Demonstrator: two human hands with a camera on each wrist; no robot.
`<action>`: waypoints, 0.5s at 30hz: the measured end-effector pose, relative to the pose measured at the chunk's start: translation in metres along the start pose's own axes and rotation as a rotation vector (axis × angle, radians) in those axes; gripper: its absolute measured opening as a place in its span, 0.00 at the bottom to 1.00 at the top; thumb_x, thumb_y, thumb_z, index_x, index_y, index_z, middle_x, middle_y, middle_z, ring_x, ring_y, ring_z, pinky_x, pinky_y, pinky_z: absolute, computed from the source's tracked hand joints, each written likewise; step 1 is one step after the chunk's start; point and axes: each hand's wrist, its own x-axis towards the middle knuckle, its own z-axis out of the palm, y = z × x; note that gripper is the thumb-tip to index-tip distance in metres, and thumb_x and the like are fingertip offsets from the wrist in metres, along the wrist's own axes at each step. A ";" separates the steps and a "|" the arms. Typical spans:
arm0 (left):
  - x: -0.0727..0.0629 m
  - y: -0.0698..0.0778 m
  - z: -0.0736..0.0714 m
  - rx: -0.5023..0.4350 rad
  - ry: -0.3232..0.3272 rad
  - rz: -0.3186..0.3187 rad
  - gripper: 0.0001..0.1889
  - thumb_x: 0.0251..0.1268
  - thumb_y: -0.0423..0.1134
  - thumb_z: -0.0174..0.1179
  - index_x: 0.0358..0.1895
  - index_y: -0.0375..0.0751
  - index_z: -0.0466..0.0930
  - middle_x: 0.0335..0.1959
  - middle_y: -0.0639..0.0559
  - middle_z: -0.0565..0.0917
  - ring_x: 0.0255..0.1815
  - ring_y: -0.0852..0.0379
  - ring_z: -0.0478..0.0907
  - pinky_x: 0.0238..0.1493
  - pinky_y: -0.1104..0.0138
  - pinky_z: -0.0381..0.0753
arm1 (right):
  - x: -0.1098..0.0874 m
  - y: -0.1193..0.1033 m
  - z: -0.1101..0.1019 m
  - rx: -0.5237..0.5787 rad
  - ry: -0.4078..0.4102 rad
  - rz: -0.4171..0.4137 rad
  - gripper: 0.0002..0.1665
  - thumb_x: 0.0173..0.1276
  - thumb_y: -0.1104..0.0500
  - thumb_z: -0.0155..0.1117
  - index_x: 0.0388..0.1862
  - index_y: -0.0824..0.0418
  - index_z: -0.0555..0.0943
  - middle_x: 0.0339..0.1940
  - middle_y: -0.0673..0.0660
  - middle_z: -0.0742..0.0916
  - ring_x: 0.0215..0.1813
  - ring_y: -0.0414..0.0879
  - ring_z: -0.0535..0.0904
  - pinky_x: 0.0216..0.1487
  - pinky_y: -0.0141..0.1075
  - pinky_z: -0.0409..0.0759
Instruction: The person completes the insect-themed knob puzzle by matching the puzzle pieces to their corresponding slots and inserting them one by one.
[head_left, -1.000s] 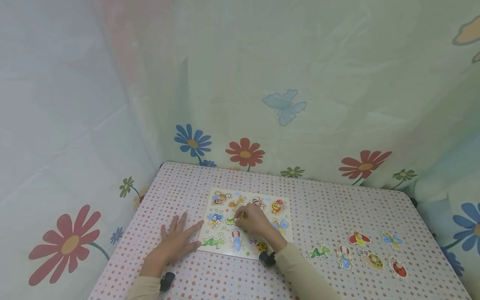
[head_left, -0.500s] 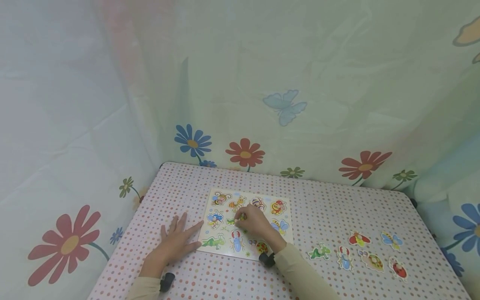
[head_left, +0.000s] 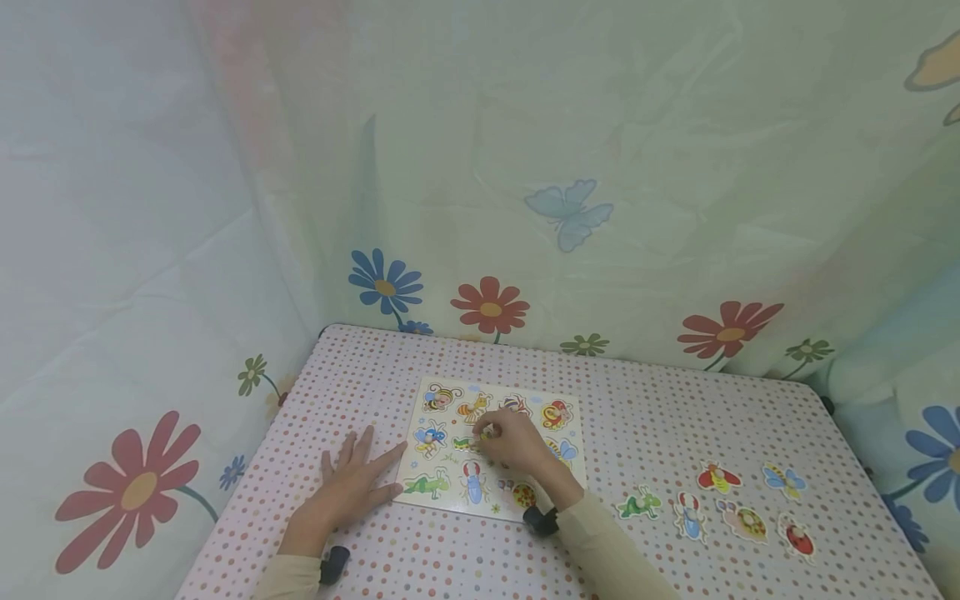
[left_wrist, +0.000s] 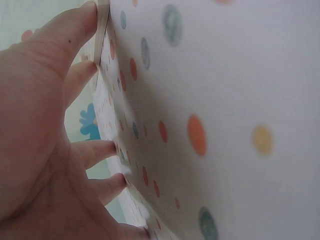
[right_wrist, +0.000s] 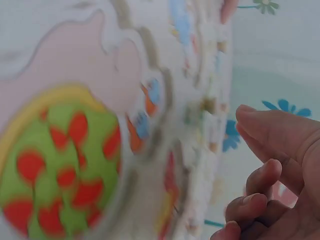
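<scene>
A cream puzzle board (head_left: 450, 500) with bug pictures lies on the dotted table. My left hand (head_left: 348, 493) is spread flat beside it, thumb and forefinger touching the board's left edge; in the left wrist view the fingertips (left_wrist: 90, 70) meet that edge. Over the middle of the board is my right hand (head_left: 512, 442), just off a green caterpillar piece (head_left: 463, 444). In the right wrist view its fingers (right_wrist: 257, 205) are loosely curled and hold nothing, with a gap between the thumb and a small knob (right_wrist: 207, 105) on the board. The hand hides part of the middle row.
To the right of the board lie several loose bug pieces: a grasshopper (head_left: 639, 503), a stag beetle (head_left: 690, 518), a snail (head_left: 744, 521), a ladybug (head_left: 797, 537), a red-winged bug (head_left: 718, 477) and a blue-winged one (head_left: 784, 482). A flower-printed curtain (head_left: 637, 275) stands behind the table.
My right hand has shifted slightly right, and more of the caterpillar piece shows beside it. The left hand and the loose pieces have stayed put.
</scene>
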 end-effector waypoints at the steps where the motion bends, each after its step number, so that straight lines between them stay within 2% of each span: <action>1: 0.000 0.000 0.000 -0.001 0.000 -0.001 0.33 0.69 0.57 0.60 0.76 0.65 0.63 0.81 0.36 0.42 0.78 0.29 0.34 0.66 0.27 0.28 | -0.002 0.000 -0.003 0.003 0.013 -0.013 0.07 0.64 0.62 0.73 0.41 0.57 0.88 0.22 0.51 0.75 0.17 0.40 0.68 0.18 0.30 0.67; 5: 0.000 0.000 0.001 -0.001 -0.001 -0.006 0.33 0.69 0.57 0.60 0.76 0.65 0.63 0.81 0.36 0.42 0.78 0.29 0.34 0.66 0.27 0.28 | -0.012 0.002 -0.019 -0.008 0.070 -0.037 0.06 0.63 0.63 0.73 0.40 0.58 0.89 0.24 0.48 0.76 0.22 0.40 0.67 0.21 0.31 0.66; 8: 0.000 0.000 0.001 0.008 -0.003 -0.009 0.33 0.69 0.58 0.60 0.76 0.66 0.63 0.81 0.37 0.41 0.78 0.29 0.34 0.66 0.27 0.28 | -0.021 0.002 -0.031 -0.015 0.095 -0.008 0.06 0.62 0.62 0.74 0.39 0.56 0.89 0.26 0.47 0.77 0.27 0.43 0.68 0.23 0.33 0.67; 15: 0.000 0.002 0.000 0.014 -0.004 -0.014 0.33 0.68 0.58 0.60 0.76 0.65 0.63 0.81 0.36 0.42 0.78 0.28 0.35 0.66 0.27 0.29 | -0.041 0.010 -0.054 -0.043 0.155 0.017 0.08 0.63 0.61 0.75 0.41 0.58 0.89 0.29 0.47 0.80 0.28 0.43 0.67 0.24 0.33 0.67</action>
